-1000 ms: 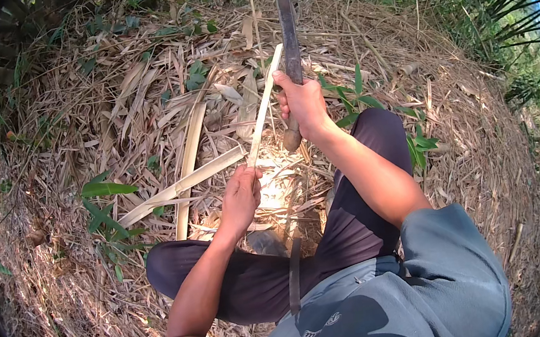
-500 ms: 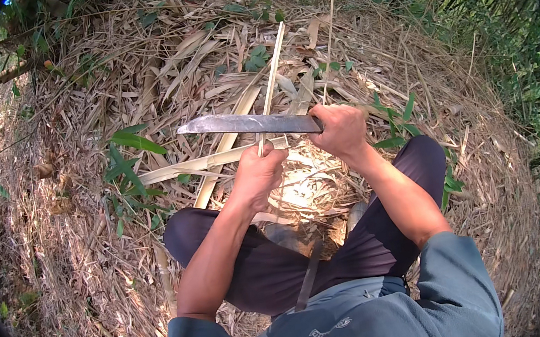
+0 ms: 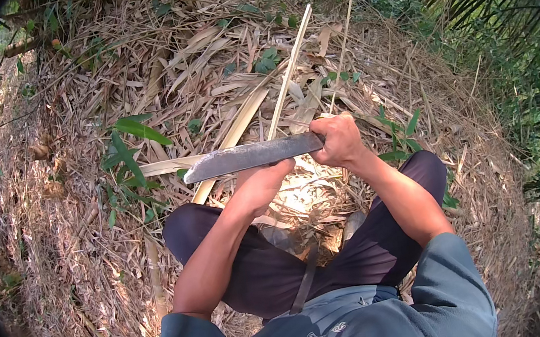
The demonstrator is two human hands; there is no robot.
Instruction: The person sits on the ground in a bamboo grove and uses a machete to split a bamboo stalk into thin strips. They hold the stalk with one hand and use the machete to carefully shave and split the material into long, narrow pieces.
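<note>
In my right hand [image 3: 339, 141] is the handle of a machete [image 3: 248, 156], gripped with fingers closed. Its long grey blade points left, lying crosswise over a thin pale strip of split bamboo [image 3: 290, 72]. My left hand [image 3: 263, 186] is closed round the strip's near end, just below the blade. The blade hides that end and part of my fingers. From there the strip slants away, up and to the right. Whether the edge touches the strip I cannot tell.
Broader split bamboo pieces [image 3: 244, 119] lie in the dry leaf litter ahead, one of them crosswise [image 3: 172, 166]. Green leafy shoots [image 3: 124, 158] stand left of my hands. My bent left knee [image 3: 191, 228] and right knee [image 3: 424, 170] flank the work.
The machete blade has come nearer to my body, down onto my left hand's level, and now covers its fingers. The strip's far end has swung to the right.
</note>
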